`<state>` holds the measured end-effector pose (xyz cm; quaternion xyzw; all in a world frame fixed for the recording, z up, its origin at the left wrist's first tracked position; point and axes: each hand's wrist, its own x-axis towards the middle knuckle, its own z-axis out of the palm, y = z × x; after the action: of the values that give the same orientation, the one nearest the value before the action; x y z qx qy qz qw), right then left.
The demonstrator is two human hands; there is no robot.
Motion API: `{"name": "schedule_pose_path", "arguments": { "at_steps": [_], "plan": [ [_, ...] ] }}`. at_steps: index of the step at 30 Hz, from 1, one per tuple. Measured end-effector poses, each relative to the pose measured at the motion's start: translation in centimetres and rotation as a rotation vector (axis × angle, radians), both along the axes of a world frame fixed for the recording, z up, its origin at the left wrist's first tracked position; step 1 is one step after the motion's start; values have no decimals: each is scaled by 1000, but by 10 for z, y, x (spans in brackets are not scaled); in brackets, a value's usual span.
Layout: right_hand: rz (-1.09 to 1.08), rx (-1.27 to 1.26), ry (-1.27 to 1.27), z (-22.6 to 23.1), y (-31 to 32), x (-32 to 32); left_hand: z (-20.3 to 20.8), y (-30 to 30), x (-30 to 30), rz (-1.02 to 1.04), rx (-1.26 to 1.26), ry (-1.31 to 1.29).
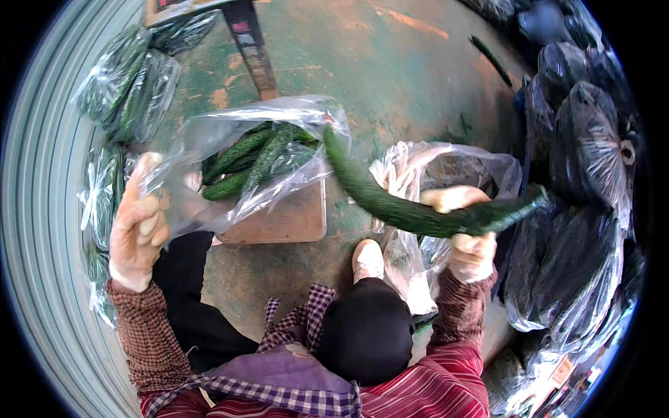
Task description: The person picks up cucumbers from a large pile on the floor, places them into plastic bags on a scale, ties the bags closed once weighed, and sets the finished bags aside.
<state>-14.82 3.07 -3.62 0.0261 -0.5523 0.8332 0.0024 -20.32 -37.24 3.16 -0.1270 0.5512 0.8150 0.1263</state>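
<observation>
My left hand (139,226), in a pale glove, pinches the rim of a clear plastic bag (185,202) and holds its mouth open toward me. Several dark green cucumbers (268,153) lie inside, over a brownish scale platform (282,226). In my gloved right hand (468,240) is a long curved cucumber (397,209), gripped near its thicker end. Its thin end reaches left to the edge of the bag and is smeared by motion. Below the right hand, a bundle of clear plastic bags (411,279) hangs beside an open bag-lined container (488,167).
Bagged cucumbers (132,90) line the corrugated wall (42,174) at left. Large filled bags (578,258) are piled at right. A dark scale post (249,49) stands beyond the platform. One loose cucumber (491,61) lies on the worn green floor (390,76).
</observation>
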Motion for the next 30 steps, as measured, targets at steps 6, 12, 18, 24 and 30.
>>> {"name": "schedule_pose_path", "arguments": {
  "at_steps": [6,12,18,24,30],
  "plan": [
    [600,1025,437,64,-155,-87,24,-48,12,-1,324,23],
    [966,1827,508,-8,-293,-164,25,-63,18,-16,471,10],
    [446,1595,489,-70,-180,-214,9,-75,8,115,349,-8],
    [304,1361,351,-42,-120,-248,11,-72,-10,178,-47,281],
    [321,1504,666,-47,-146,-244,17,-60,-19,290,-73,224]
  ]
}}
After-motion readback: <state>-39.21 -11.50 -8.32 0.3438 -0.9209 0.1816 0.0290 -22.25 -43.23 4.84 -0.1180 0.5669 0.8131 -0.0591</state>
